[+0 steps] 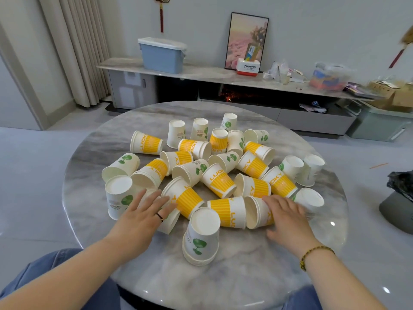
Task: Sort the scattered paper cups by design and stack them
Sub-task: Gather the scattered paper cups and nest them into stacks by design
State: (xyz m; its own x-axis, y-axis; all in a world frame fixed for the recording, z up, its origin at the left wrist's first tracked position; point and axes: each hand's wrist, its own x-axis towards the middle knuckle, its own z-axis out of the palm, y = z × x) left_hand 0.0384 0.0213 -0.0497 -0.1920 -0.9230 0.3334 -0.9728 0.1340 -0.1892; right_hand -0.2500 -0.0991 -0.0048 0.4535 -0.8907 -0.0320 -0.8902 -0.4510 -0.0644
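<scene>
Several paper cups lie scattered on a round marble table [93,204]. Some carry yellow stripes and the word LUCKY, like the one lying on its side [225,211]. Others are white with a green plant print. A short upside-down stack of green-print cups [201,238] stands nearest me. My left hand [143,215] is flat, fingers spread, over a cup lying by a yellow cup [187,198], beside an upturned green-print cup [118,198]. My right hand [288,218] rests on a tipped yellow cup [257,213], fingers extended over it.
Beyond the table runs a low TV cabinet [201,74] with a blue lidded bin [163,54], a framed picture [245,39] and clutter. A dark object [400,198] sits on the floor at the right. My knees in jeans show below the table edge.
</scene>
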